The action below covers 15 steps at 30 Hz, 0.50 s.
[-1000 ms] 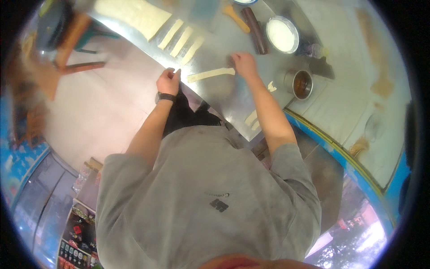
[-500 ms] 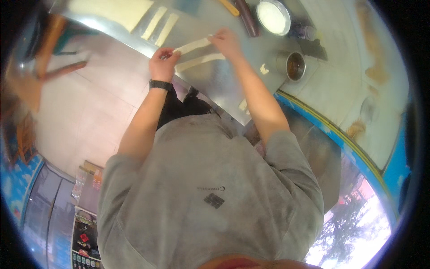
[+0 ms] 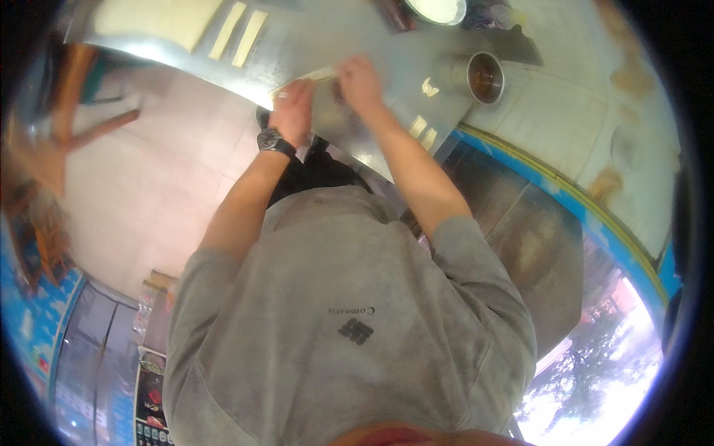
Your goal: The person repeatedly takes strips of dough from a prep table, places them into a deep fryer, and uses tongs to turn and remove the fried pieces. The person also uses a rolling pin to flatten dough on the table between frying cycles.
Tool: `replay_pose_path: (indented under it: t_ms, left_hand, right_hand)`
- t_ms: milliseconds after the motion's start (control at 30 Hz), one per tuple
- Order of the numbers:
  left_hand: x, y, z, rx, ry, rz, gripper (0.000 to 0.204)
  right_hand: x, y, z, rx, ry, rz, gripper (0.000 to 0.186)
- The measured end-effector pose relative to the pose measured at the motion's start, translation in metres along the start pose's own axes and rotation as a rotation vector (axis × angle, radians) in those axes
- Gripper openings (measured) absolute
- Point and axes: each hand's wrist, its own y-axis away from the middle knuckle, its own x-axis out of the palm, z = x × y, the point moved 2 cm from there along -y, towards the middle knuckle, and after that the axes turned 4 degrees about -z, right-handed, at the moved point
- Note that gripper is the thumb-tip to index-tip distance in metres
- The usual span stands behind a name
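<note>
My left hand (image 3: pixel 294 104) is closed on one end of a pale dough strip (image 3: pixel 318 76) at the near edge of the steel counter (image 3: pixel 439 56). To its right, my right hand (image 3: pixel 358 85) grips the other end, fingers curled; the strip lies low over the metal, partly hidden by both hands. Farther left lie two loose strips (image 3: pixel 249 39) and a wide dough sheet (image 3: pixel 152 22). Short dough pieces (image 3: pixel 419 126) and a small scrap (image 3: pixel 430 88) rest to the right of my right hand.
A metal pot with brown contents (image 3: pixel 485 78) stands at the right of the counter. A bowl of white contents (image 3: pixel 437 9) and a dark rolling pin (image 3: pixel 394 15) are at the back. A wooden stool (image 3: pixel 71 104) stands on the floor at left; a yellow-edged ledge (image 3: pixel 550 171) runs along the right.
Both hands came together on a strip taken from the row at upper left and held it stretched. Now they have lowered it over the strip that lay in front of me, and sit closer together.
</note>
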Motion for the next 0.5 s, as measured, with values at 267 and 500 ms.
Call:
replay_pose_path:
  t_ms: [267,500]
  left_hand:
    - [-0.042,-0.008,0.025,-0.635,-0.095,0.222,0.026]
    - [-0.070,-0.018,0.001,-0.674,0.363,0.035,0.019]
  right_hand:
    - [-0.019,-0.018,-0.026,0.411,0.048,0.242,0.021]
    - [-0.012,-0.005,-0.015,0.531,-0.082,0.264,0.022]
